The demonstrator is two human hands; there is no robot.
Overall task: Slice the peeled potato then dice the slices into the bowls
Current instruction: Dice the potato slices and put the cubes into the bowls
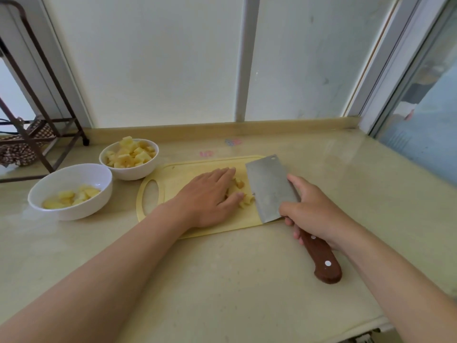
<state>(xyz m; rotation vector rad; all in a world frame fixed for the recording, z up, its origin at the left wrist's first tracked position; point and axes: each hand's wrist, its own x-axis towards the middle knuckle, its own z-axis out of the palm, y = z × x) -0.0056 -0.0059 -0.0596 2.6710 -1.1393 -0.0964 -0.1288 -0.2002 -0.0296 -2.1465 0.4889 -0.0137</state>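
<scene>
Item 1: pale yellow plastic cutting board (173, 179) with an oval handle slot, lying on the beige glossy counter (222, 268)

Item 2: small heap of yellow potato cubes (244, 195) mid-board, partly hidden under the left hand (210, 196), which lies flat on it with straight fingers, holding nothing

Item 3: broad steel cleaver (269, 189) with a brown riveted wooden handle; the blade stands on the board just right of the heap; the right hand (311, 211) grips it where handle meets blade

Item 4: white ceramic far bowl (133, 172), touching the board's far left corner, heaped above its rim with diced potato (131, 152)

Item 5: white ceramic near bowl (71, 211), left of the board, holding a shallow layer of uncut potato slices (71, 196)

Progress, as judged: slicing appears complete, since no whole potato is in view. Dicing is well advanced: one bowl full, one batch cut on the board. Left to do: move this heap to a bowl and dice the remaining slices
</scene>
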